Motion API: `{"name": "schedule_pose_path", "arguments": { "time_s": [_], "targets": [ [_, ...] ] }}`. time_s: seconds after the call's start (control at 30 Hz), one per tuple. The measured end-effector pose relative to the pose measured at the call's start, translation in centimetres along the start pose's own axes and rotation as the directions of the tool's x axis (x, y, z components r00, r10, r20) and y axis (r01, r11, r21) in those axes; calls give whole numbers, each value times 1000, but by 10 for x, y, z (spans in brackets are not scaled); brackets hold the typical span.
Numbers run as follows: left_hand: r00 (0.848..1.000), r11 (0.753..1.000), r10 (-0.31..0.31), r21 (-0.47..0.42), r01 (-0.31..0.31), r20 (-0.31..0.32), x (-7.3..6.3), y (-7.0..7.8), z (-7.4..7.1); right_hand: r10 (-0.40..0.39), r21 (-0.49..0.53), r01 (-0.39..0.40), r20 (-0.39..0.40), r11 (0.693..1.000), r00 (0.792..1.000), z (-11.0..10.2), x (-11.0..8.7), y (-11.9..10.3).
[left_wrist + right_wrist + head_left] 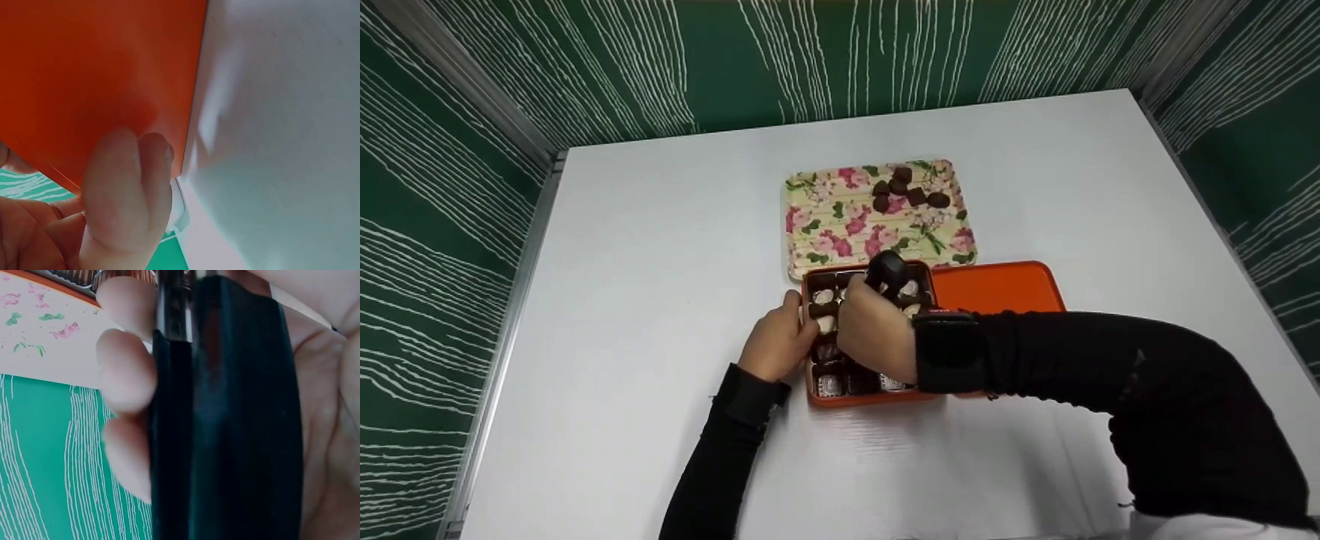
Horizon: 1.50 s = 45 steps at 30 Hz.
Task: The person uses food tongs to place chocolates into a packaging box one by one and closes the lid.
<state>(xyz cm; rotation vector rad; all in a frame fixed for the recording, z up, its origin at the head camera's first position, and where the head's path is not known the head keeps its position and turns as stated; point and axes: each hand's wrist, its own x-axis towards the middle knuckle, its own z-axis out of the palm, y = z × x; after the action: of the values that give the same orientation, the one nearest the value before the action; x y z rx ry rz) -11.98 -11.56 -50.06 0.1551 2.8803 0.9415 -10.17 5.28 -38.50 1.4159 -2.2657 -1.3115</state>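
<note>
In the head view, an orange box (876, 400) with a dark divided insert holds several chocolates, some of them pale (825, 324). My left hand (778, 341) grips the box's left side, its thumb at the rim. The left wrist view shows its fingers (115, 191) against the orange wall (101, 67). Over the middle of the box, my right hand (877, 330) holds black-handled tongs (887, 270). Both tong handles (242, 410) lie inside the curled fingers in the right wrist view. The tong tips are hidden behind the hand.
A floral tray (821, 217) lies just beyond the box, with several dark chocolates (916, 196) toward its far right. An orange lid (997, 285) lies to the right of the box, partly under my right forearm. Green patterned panels (840, 67) stand around the white table (660, 262).
</note>
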Motion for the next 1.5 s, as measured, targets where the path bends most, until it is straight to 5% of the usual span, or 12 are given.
{"name": "schedule_pose_path", "arguments": {
  "time_s": [0.37,0.6,0.8,0.87,1.0,1.23,1.37,1.5],
  "targets": [
    [1000,1000,-4,15,4,-9,1,0,-2,-29,10,29,52,1000,998,-2,0,6],
    [1000,1000,-5,1,5,5,0,1,-2,7,23,-7,-17,1000,1000,1,-8,18],
    [1000,1000,-14,-11,15,19,-1,1,-3,37,200,-19,-86,980,996,9,-24,48],
    [1000,1000,-16,-14,17,25,-1,0,-3,63,336,-20,-115,942,991,18,-28,63],
    [999,1000,-17,-10,18,30,-1,0,-3,197,572,-75,-155,817,968,46,-35,93],
    [999,999,-31,-7,31,33,0,1,-2,510,744,-307,-52,593,858,117,-46,128],
    [999,1000,-28,-6,28,33,0,1,-2,529,741,-401,73,539,846,153,-48,133],
    [999,1000,-30,-3,30,35,1,0,-2,505,684,-479,184,551,843,182,-48,133]
  ]
}}
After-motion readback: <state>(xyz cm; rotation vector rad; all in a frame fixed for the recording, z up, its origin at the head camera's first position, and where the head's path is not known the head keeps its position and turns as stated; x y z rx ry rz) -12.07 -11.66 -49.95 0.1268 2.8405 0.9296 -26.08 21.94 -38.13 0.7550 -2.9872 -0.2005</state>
